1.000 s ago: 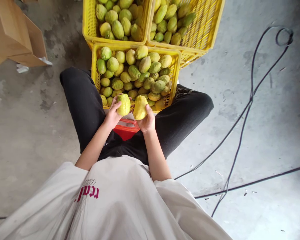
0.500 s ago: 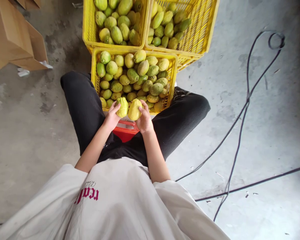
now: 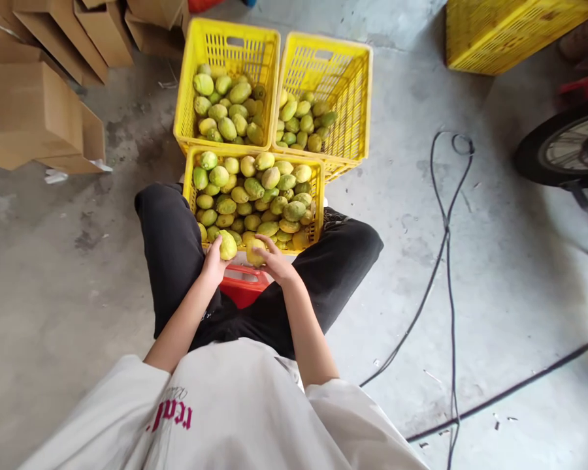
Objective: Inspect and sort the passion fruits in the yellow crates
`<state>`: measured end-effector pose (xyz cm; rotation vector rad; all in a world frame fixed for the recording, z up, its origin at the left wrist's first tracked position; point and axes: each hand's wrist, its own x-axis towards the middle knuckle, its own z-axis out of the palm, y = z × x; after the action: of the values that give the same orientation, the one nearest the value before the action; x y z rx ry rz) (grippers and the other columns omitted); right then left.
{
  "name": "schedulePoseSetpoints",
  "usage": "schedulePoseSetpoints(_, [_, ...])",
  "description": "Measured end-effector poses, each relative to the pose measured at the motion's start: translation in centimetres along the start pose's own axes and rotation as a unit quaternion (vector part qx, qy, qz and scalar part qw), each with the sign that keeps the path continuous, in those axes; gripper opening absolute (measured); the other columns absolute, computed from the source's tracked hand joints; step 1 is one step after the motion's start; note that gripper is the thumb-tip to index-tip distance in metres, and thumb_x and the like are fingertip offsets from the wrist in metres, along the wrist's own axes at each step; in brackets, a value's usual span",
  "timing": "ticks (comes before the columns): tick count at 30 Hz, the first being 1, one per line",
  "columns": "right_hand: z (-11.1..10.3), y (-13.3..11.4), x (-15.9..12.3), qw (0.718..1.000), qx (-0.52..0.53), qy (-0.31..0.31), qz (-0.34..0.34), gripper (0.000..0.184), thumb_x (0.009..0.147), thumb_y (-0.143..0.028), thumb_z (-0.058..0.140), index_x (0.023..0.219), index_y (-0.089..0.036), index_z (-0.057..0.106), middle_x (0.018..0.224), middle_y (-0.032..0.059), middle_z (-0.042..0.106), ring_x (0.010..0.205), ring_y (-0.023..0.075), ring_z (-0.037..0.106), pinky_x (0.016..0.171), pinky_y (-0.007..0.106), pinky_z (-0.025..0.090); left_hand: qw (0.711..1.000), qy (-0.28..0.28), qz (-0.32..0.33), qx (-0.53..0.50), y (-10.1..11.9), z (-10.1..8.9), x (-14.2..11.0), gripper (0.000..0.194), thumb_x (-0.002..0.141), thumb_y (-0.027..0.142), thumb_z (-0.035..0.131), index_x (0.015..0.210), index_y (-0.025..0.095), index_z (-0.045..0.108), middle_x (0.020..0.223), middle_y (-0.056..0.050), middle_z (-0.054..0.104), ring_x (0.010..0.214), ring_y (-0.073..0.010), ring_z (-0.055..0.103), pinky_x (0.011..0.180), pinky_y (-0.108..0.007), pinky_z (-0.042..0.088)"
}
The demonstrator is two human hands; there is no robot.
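Observation:
My left hand is closed around a yellow-green, bumpy, lemon-like fruit. In my right hand is a yellower lemon-like fruit, with the fingers lying over its top and side. Both fruits are held slightly apart above the near edge of a yellow plastic crate between my knees. Inside that crate lie many similar green and yellow fruits. Below my hands, between my thighs, shows a red plastic thing with a handle-like opening.
Behind the near crate stand a left yellow crate and a right yellow crate, both partly filled with fruit. Cardboard boxes are at the left. A black cable loops over the floor at right, near a wheel and another crate.
The view has tilted up, bringing the back crates, boxes and wheel into sight. My hands have parted slightly with the fruits, and my right fingers have shifted over the top of theirs.

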<state>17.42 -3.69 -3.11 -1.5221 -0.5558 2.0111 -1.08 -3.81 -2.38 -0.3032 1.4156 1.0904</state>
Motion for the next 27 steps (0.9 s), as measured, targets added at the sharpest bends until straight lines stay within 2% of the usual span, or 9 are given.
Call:
schedulePoseSetpoints(2, [-0.3, -3.3, 1.5, 0.999, 0.041, 0.020, -0.016, 0.061, 0.080, -0.031, 0.095, 0.136, -0.035, 0.070, 0.118, 0.0011, 0.074, 0.094, 0.0226, 0.077, 0.067, 0.029, 0.070, 0.999, 0.044, -0.003, 0.008, 0.1, 0.5, -0.6, 0.013, 0.119, 0.023, 0.071, 0.106, 0.022, 0.071, 0.097, 0.001, 0.078, 0.077, -0.0127, 0.074, 0.066, -0.020, 0.060])
schedulePoseSetpoints(5, [-0.7, -10.0, 3.9, 0.980, 0.116, 0.071, -0.148, 0.054, 0.087, -0.018, 0.087, 0.135, -0.035, 0.069, 0.123, 0.0006, 0.076, 0.114, 0.0246, 0.083, 0.086, 0.034, 0.076, 0.998, 0.055, -0.010, 0.018, 0.3, 1.0, -1.6, 0.018, 0.119, 0.019, 0.071, 0.101, 0.021, 0.071, 0.097, 0.001, 0.078, 0.078, -0.0121, 0.074, 0.069, -0.020, 0.061])
schedulePoseSetpoints(9, [-2.0, -16.2, 4.5, 0.903, 0.201, 0.028, -0.380, 0.047, 0.097, -0.022, 0.083, 0.139, -0.037, 0.068, 0.138, 0.0008, 0.081, 0.146, 0.0223, 0.080, 0.118, 0.039, 0.069, 0.998, 0.057, -0.011, 0.024, 0.5, 1.2, -2.1, 0.019, 0.118, 0.016, 0.071, 0.100, 0.021, 0.072, 0.096, 0.000, 0.078, 0.076, -0.0134, 0.074, 0.069, -0.022, 0.062])
schedulePoseSetpoints(11, [-2.9, -16.4, 4.1, 0.885, 0.224, 0.047, -0.405, 0.037, 0.103, -0.029, 0.079, 0.137, -0.036, 0.068, 0.140, 0.0009, 0.084, 0.147, 0.0193, 0.079, 0.120, 0.036, 0.068, 0.998, 0.062, -0.010, 0.027, 0.5, 1.2, -2.2, 0.018, 0.118, 0.015, 0.070, 0.101, 0.021, 0.071, 0.094, 0.000, 0.078, 0.073, -0.0134, 0.073, 0.067, -0.021, 0.061])
schedulePoseSetpoints(13, [-3.7, -14.8, 3.9, 0.924, 0.189, 0.124, -0.307, 0.022, 0.108, -0.029, 0.072, 0.130, -0.034, 0.072, 0.130, -0.0005, 0.087, 0.128, 0.0172, 0.086, 0.108, 0.031, 0.072, 0.997, 0.065, -0.010, 0.032, 0.6, 1.3, -2.2, 0.017, 0.118, 0.015, 0.069, 0.102, 0.021, 0.071, 0.093, 0.000, 0.077, 0.071, -0.0132, 0.072, 0.066, -0.021, 0.060])
schedulePoseSetpoints(15, [-4.0, -12.4, 4.4, 0.957, 0.132, 0.209, -0.150, 0.005, 0.106, -0.025, 0.074, 0.108, -0.028, 0.073, 0.098, -0.0008, 0.084, 0.092, 0.0171, 0.085, 0.083, 0.027, 0.071, 0.997, 0.065, -0.011, 0.038, 0.6, 1.4, -2.2, 0.017, 0.117, 0.014, 0.070, 0.101, 0.021, 0.071, 0.091, 0.000, 0.077, 0.070, -0.0134, 0.071, 0.065, -0.021, 0.059])
schedulePoseSetpoints(17, [-3.9, -10.3, 5.3, 0.958, 0.116, 0.242, -0.105, 0.016, 0.103, -0.022, 0.081, 0.095, -0.026, 0.067, 0.075, -0.0044, 0.072, 0.072, 0.0154, 0.074, 0.069, 0.023, 0.064, 0.997, 0.066, -0.011, 0.046, 0.7, 1.5, -2.3, 0.019, 0.116, 0.014, 0.070, 0.100, 0.022, 0.070, 0.090, 0.000, 0.077, 0.069, -0.0138, 0.071, 0.066, -0.022, 0.060])
schedulePoseSetpoints(24, [-3.1, -10.0, 6.5, 0.946, 0.079, 0.222, -0.225, 0.033, 0.088, -0.035, 0.102, 0.086, -0.024, 0.071, 0.064, -0.0101, 0.059, 0.062, 0.0117, 0.061, 0.065, 0.020, 0.056, 0.995, 0.065, -0.025, 0.075, 1.2, 1.6, -2.9, 0.023, 0.117, 0.012, 0.067, 0.096, 0.022, 0.068, 0.086, 0.000, 0.075, 0.068, -0.0150, 0.069, 0.068, -0.025, 0.061])
schedulePoseSetpoints(27, [-3.2, -10.5, 5.9, 0.939, 0.085, 0.217, -0.253, 0.041, 0.090, -0.041, 0.105, 0.079, -0.024, 0.069, 0.060, -0.0096, 0.056, 0.059, 0.0114, 0.056, 0.062, 0.020, 0.053, 0.994, 0.059, -0.036, 0.083, 2.6, 3.2, -2.4, 0.020, 0.115, 0.016, 0.071, 0.097, 0.023, 0.071, 0.090, -0.003, 0.077, 0.069, -0.0183, 0.070, 0.070, -0.029, 0.062])
